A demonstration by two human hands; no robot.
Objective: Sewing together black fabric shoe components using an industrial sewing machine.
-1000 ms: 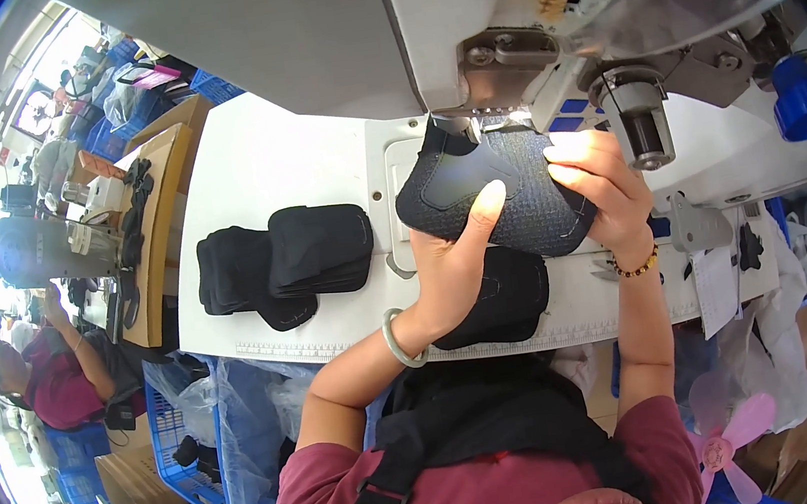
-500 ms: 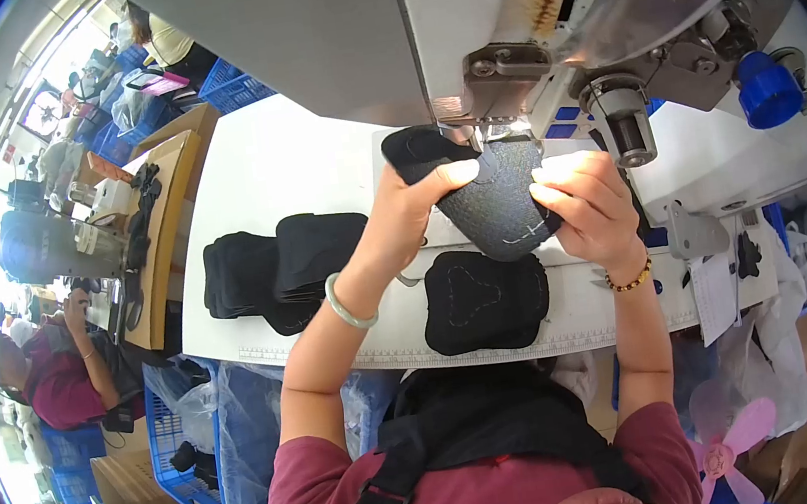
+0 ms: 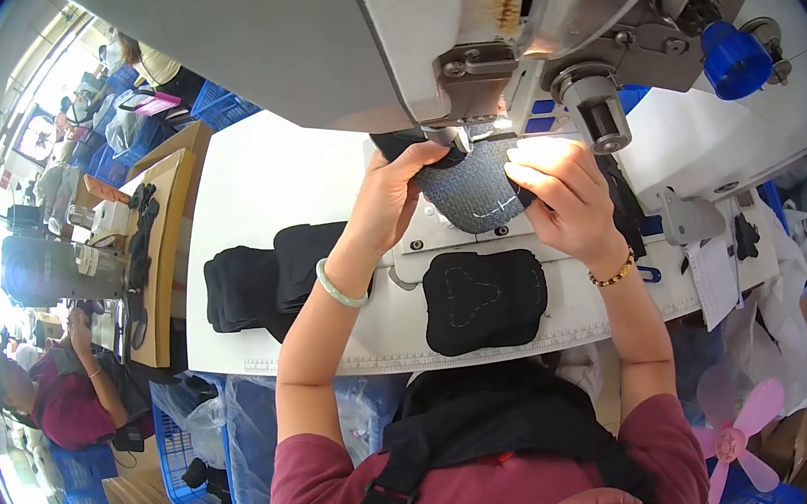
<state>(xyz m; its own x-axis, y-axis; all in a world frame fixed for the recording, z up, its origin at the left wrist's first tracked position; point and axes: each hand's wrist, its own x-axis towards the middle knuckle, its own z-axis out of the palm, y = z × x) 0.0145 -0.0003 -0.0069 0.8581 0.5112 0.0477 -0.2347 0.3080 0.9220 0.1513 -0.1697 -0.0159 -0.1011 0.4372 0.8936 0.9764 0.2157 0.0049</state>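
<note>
A dark grey padded fabric piece (image 3: 472,186) with white marks near its lower edge lies under the presser foot of the sewing machine (image 3: 475,92). My left hand (image 3: 388,193) grips its left side, the thumb on top near the foot. At the right side, my right hand (image 3: 566,194) pinches the edge between thumb and fingers. Below, a black pad (image 3: 485,299) with a light stitched outline rests flat on the white table. Stacked black pads (image 3: 243,287) lie to the left of my left forearm.
A ruler strip (image 3: 387,365) runs along the table's front edge. Blue baskets (image 3: 190,480) with plastic bags stand below at left. A pink fan (image 3: 729,439) is at lower right. To the left, another person (image 3: 68,394) sits at a neighbouring machine (image 3: 63,269).
Both hands have moved the fabric piece farther in under the machine head, away from me. The whole view has shifted slightly. The stitched pad stays on the table.
</note>
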